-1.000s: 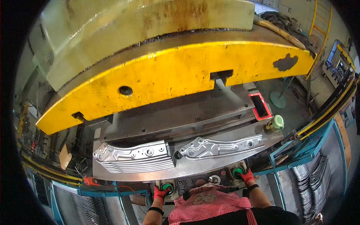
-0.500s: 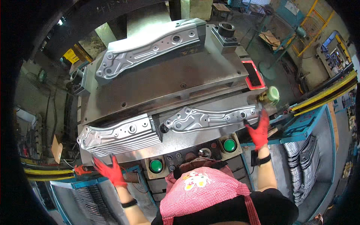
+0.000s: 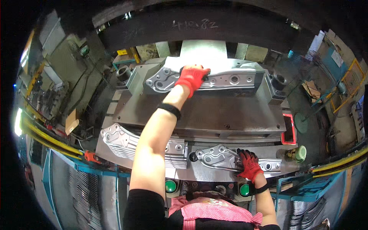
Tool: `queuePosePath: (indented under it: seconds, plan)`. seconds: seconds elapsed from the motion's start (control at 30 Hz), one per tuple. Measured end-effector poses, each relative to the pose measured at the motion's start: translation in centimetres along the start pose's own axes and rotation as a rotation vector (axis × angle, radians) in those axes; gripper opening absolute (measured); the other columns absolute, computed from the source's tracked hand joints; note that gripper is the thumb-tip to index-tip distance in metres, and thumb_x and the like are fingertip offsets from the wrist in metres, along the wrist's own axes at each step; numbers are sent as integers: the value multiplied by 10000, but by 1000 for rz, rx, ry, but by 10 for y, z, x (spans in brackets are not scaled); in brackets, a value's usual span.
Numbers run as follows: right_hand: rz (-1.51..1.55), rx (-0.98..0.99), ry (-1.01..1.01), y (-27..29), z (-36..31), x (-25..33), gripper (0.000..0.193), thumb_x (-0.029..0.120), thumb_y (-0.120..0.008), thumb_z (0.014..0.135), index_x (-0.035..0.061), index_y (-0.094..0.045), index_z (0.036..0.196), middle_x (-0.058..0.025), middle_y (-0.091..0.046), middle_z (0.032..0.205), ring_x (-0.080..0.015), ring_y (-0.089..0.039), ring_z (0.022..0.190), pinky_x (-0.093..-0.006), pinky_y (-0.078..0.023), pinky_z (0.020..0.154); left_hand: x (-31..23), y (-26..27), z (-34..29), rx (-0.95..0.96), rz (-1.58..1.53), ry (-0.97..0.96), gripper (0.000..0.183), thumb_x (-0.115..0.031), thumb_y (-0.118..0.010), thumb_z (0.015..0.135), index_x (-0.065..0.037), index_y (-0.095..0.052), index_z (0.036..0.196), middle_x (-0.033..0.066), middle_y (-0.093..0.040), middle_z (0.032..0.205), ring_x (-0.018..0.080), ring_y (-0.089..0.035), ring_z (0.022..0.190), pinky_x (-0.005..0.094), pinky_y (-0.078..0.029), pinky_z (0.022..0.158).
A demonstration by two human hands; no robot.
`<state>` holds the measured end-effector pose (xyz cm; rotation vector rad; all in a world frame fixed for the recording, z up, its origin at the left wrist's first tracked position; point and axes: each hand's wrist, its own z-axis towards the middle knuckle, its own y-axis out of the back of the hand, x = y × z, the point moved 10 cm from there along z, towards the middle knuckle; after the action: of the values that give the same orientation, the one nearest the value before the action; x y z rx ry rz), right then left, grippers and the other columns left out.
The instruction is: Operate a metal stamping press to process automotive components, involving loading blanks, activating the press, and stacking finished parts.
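My left hand [image 3: 193, 79], in a red glove, reaches across to a silver stamped metal panel [image 3: 234, 79] lying on the die block. Its fingers curl over the middle of that panel. In front, my right hand [image 3: 250, 165], also gloved in red with dark fingertips, grips a second stamped metal panel [image 3: 216, 158] on the front ledge, fingers bent over its middle. A stack of similar panels [image 3: 147, 155] lies to the left on the ledge, partly hidden behind my left forearm.
Two round guide posts stand on the die, a left one [image 3: 123, 73] and a right one [image 3: 278, 80]. Green push buttons [image 3: 171, 186] sit along the front edge. A red-framed box [image 3: 289, 129] and a pale green-capped container [image 3: 300, 153] are at right. Yellow bars [image 3: 337, 163] flank both sides.
My left hand has moved from beside the stack up to the panel on the die. My right hand has come inward onto the front panel and closed on it. The view has shifted.
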<state>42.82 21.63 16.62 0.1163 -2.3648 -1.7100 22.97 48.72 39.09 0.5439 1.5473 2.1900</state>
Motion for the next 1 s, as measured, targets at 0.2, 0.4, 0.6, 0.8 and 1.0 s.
queuePosePath:
  seconds: [0.2, 0.4, 0.6, 0.8, 1.0]
  plan:
    - [155, -69, 51, -9, -1, -10, 1158, 413, -798, 433, 99, -217, 1385, -187, -340, 1353, -379, -313, 1241, -476, -223, 1037, -4, 67, -63, -210, 182, -172, 362, -155, -639, 686, -181, -573, 1040, 54, -590, 933, 254, -574, 875, 380, -438, 779]
    - [120, -124, 89, 6, -6, 0, 1169, 309, -827, 395, 88, -231, 1376, -188, -390, 1289, -365, -360, 1176, -446, -273, 1004, 62, 80, -209, 62, 82, -201, 463, -42, -630, 616, -174, -598, 1059, 29, -587, 963, 250, -541, 908, 373, -410, 806]
    - [195, -89, 126, 12, -5, -1, 1091, 294, -816, 447, 104, -266, 1370, -175, -453, 1224, -357, -401, 1136, -441, -307, 975, 107, 12, -296, 312, 137, -17, 408, -75, -621, 678, -192, -587, 1068, 25, -594, 993, 238, -539, 959, 397, -372, 891]
    - [172, -230, 73, 69, -26, 0, 1052, 288, -804, 440, 102, -309, 1349, -159, -455, 1226, -358, -404, 1129, -445, -298, 983, 98, -12, -302, 137, 34, 101, 412, -153, -649, 670, -201, -578, 1072, 148, -431, 1280, 361, -342, 1226, 490, -235, 1035]
    - [-110, -773, 153, 207, -1, 70, 948, 269, -792, 459, 111, -375, 1296, -136, -423, 1230, -340, -377, 1152, -471, -277, 984, 84, 35, -330, -232, -115, 357, 547, -175, -640, 698, -156, -513, 1230, 179, -389, 1308, 403, -292, 1238, 502, -207, 1035]
